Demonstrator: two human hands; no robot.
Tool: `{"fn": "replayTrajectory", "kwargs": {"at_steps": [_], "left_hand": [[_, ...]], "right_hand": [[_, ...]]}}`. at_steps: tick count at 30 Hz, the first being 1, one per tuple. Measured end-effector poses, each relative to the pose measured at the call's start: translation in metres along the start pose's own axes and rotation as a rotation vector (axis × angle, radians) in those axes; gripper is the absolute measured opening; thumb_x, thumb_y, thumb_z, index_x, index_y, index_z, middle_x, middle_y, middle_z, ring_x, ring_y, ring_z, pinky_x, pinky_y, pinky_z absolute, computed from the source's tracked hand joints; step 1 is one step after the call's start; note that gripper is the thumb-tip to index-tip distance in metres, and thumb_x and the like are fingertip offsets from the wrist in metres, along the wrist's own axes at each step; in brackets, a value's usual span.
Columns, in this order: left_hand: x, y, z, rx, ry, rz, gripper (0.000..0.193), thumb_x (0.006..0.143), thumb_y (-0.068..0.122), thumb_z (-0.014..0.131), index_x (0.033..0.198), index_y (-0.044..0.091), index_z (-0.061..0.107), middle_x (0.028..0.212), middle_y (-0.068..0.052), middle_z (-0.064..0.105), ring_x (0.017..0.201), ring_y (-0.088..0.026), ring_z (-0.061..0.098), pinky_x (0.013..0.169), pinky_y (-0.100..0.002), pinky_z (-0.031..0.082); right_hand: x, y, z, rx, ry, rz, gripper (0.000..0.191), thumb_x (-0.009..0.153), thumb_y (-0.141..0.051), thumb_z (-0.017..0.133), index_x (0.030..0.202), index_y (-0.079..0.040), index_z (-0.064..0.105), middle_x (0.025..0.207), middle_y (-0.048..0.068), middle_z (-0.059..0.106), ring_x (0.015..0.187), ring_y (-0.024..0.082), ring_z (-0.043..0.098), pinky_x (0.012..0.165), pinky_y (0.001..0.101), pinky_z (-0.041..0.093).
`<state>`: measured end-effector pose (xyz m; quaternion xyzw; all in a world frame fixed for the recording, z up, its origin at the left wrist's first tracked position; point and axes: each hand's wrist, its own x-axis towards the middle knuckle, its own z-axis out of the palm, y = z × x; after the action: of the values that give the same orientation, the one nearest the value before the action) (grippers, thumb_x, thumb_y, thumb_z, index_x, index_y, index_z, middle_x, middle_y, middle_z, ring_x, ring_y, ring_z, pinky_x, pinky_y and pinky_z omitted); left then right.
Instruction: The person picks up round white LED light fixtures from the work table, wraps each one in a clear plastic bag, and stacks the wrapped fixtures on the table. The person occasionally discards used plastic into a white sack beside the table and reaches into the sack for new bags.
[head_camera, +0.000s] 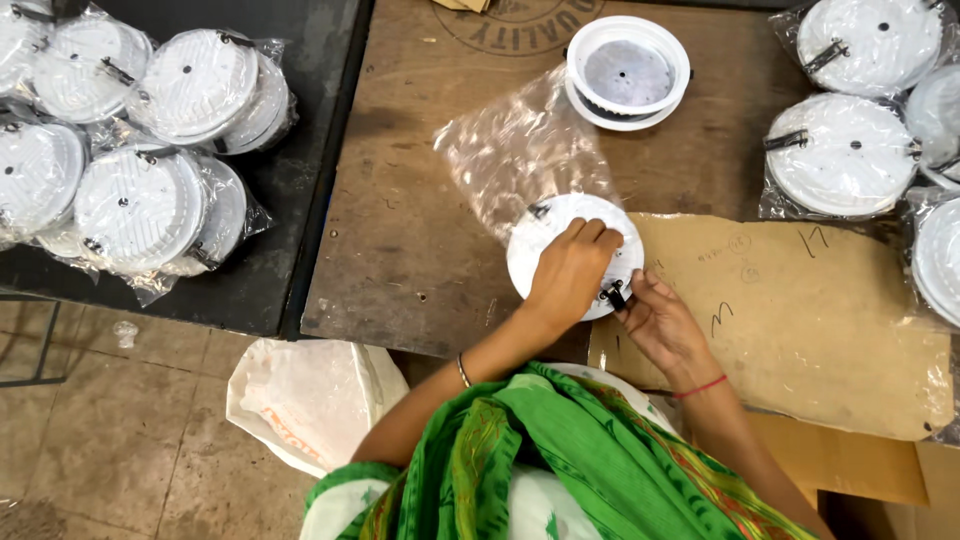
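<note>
- Person seated at a worn brown wooden table (420, 200), seen from above; green patterned garment (560, 460) fills the lower frame.
- Left hand (570, 272) lies palm-down on a round white plastic lamp housing (540, 235), fingers curled over its top face and pressing it to the table.
- Right hand (660, 325) sits at the housing's lower right rim; thumb and forefinger pinch a small black metal spring clip (613, 295) fixed to that rim.
- The housing rests near the table's front edge, its right side touching the edge of a flat tan cardboard sheet (800, 310) with pen marks on it.
- A crumpled clear plastic bag (515, 150) lies just behind the housing, its open end reaching under or against the rim; cannot tell which.
- Beyond the bag, well apart from the hands, a second white round housing (628, 72) stands open side up, grey disc visible inside.
- Far right: several bagged white round housings (840, 155), black clips showing, packed close together.
- Left: a dark table (290, 180) carries a heap of more bagged housings (140, 205), overlapping one another.
- Thin metal bangle on the left wrist, red thread on the right wrist.
- On the tiled floor (120, 440) below the table edge, a white woven sack (300, 400) sits beside the person.
</note>
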<state>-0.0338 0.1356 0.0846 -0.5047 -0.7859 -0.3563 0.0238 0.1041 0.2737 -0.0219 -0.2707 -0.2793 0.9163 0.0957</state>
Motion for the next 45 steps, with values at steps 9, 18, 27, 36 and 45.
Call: {"fn": "replayTrajectory", "kwargs": {"at_steps": [9,18,27,36,45], "left_hand": [[-0.01,-0.02,-0.023,0.093,0.218,-0.138,0.034,0.08,-0.005,0.064,0.112,0.004,0.071,0.111,-0.012,0.067,0.1,-0.034,0.062,0.085,-0.042,0.054],[-0.017,-0.032,-0.04,-0.074,0.211,-0.211,0.027,0.086,-0.006,0.06,0.108,0.002,0.073,0.107,-0.015,0.069,0.1,-0.036,0.067,0.085,-0.043,0.055],[-0.005,-0.008,-0.03,-0.065,-0.012,-0.04,0.031,0.08,-0.007,0.057,0.106,0.0,0.071,0.106,-0.017,0.069,0.105,-0.037,0.063,0.092,-0.043,0.052],[-0.023,-0.024,-0.042,0.029,0.212,-0.114,0.029,0.084,-0.002,0.063,0.111,0.003,0.07,0.107,-0.013,0.067,0.102,-0.034,0.062,0.086,-0.042,0.054],[-0.033,-0.036,-0.047,0.076,0.198,-0.174,0.037,0.08,-0.01,0.058,0.112,0.004,0.07,0.108,-0.012,0.067,0.098,-0.036,0.062,0.084,-0.044,0.053]], "right_hand": [[0.005,0.01,-0.015,0.156,0.022,-0.106,0.019,0.101,-0.007,0.061,0.119,-0.013,0.061,0.108,-0.006,0.068,0.105,0.012,0.066,0.098,0.0347,0.054],[0.005,-0.001,0.01,0.057,0.007,-0.158,0.023,0.103,-0.012,0.058,0.127,-0.011,0.061,0.115,-0.003,0.069,0.106,0.012,0.065,0.096,0.0342,0.054],[0.014,0.0,0.009,-0.015,-0.064,-0.027,0.017,0.106,-0.013,0.058,0.122,-0.009,0.062,0.11,-0.002,0.071,0.103,0.013,0.066,0.092,0.0344,0.053],[0.019,0.01,-0.004,0.152,0.019,-0.11,0.014,0.102,-0.009,0.063,0.115,-0.014,0.062,0.106,-0.005,0.069,0.101,0.012,0.066,0.085,0.0327,0.054],[0.021,0.009,0.005,0.148,0.022,-0.14,0.013,0.1,-0.008,0.065,0.112,-0.014,0.062,0.106,-0.005,0.07,0.1,0.013,0.067,0.084,0.0318,0.056]]}}
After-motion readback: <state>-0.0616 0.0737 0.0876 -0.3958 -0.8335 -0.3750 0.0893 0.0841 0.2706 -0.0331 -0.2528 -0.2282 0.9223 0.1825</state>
